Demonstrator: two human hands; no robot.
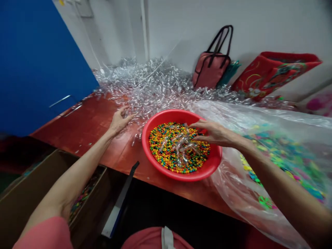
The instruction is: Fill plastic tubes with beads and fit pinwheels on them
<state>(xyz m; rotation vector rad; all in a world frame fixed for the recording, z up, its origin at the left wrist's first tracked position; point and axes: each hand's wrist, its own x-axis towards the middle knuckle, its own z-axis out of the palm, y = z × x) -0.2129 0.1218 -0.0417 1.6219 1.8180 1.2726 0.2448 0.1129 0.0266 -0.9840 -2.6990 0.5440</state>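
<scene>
Head cam: both hands over/near a reddish desk. L hand is open, fingers & thumb apart, palm side down, at the near L edge of a big pile of clear tubes; contact w/ them, or w/ the desk: can't tell. R hand hangs over the R side of a red bowl, fingers loosely bent & apart from the thumb, tips pointing L, just above/beside clear tubes in the bowl; can't tell if it touches any.

Bowl sits upright on the desk, near the front edge, btwn the two hands. It's part-filled w/ small round multicolor beads (yellow, orange, green, blue, dark), the loose tubes lying on top, mostly mid & upper R.

Tube pile spreads along the back of the desk, up to the wall. Behind it, R of center: pink bag w/ dark handles, teal item beside it, then a tilted red patterned bag. On the R, a translucent plastic sheet w/ bright multicolor pcs, blurred. L side: blue panel w/ metal handle. Below L: cardboard box w/ small colored bits, & a pale strip w/ dark tip reaching the desk edge.
</scene>
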